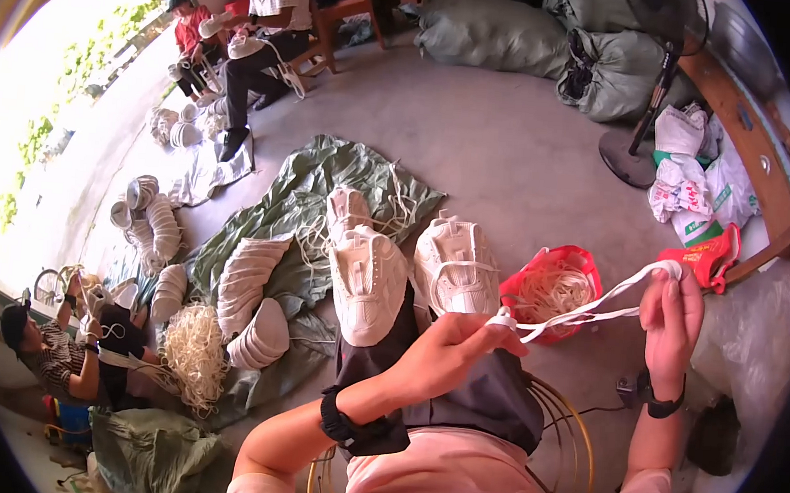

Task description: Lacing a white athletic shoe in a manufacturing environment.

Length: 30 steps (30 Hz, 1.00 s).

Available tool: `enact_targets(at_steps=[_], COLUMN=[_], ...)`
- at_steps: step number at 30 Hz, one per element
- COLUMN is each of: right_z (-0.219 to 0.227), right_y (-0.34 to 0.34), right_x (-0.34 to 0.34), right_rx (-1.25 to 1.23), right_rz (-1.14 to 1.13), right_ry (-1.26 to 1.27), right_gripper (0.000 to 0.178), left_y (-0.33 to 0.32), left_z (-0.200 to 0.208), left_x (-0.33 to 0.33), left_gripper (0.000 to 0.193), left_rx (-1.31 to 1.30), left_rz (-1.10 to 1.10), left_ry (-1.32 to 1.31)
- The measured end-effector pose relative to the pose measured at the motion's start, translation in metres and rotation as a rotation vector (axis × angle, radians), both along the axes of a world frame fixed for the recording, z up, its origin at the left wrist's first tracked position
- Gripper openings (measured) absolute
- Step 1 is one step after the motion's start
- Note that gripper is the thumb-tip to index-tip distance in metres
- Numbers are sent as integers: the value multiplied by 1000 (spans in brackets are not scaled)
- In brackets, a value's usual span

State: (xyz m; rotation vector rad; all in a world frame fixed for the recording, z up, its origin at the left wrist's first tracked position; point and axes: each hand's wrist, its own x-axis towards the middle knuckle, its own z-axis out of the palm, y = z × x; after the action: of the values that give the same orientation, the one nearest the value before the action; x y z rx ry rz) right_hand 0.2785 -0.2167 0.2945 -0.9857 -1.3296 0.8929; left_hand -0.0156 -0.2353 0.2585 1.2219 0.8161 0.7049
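A white shoelace (pixel 583 312) is stretched in two strands between my hands. My left hand (pixel 466 339) pinches one end of it, just beyond my knees. Raised higher to the right, my right hand (pixel 673 312) grips the other end in its closed fingers. Two white sneakers rest on my legs, toes toward me. The right sneaker (pixel 456 267) has a lace strand across its front; the left sneaker (pixel 367 286) shows no lace that I can make out. Below the stretched lace stands a red basket (pixel 508 291) full of loose white laces.
Stacked white shoe pieces (pixel 248 282) and a lace heap (pixel 195 352) lie left, by a green sheet (pixel 280 184). People sit working at the far left and lower left. A fan base (pixel 627 160), plastic bags (pixel 692 185) and stuffed sacks (pixel 492 33) stand right and behind.
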Motion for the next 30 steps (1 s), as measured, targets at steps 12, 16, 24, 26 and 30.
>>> enact_targets(at_steps=[12,16,24,26,30], right_z=[-8,-8,-14,-19,-15], right_y=[70,76,106,115,122], right_x=[94,103,104,106,112], right_rx=[187,197,261,164,197], right_rz=[-172,-159,-114,-97,-84], right_ry=[162,228,237,195,193], right_gripper=[25,24,27,27,26], left_y=[34,38,39,40,44], left_z=[4,4,0,-2,3], left_x=[14,9,9,10,2], left_gripper=[40,39,35,34,33], left_rx=[239,296,330,323,358], left_rz=[476,553,564,594,605], left_ry=[-367,-486,-503,-508,-526])
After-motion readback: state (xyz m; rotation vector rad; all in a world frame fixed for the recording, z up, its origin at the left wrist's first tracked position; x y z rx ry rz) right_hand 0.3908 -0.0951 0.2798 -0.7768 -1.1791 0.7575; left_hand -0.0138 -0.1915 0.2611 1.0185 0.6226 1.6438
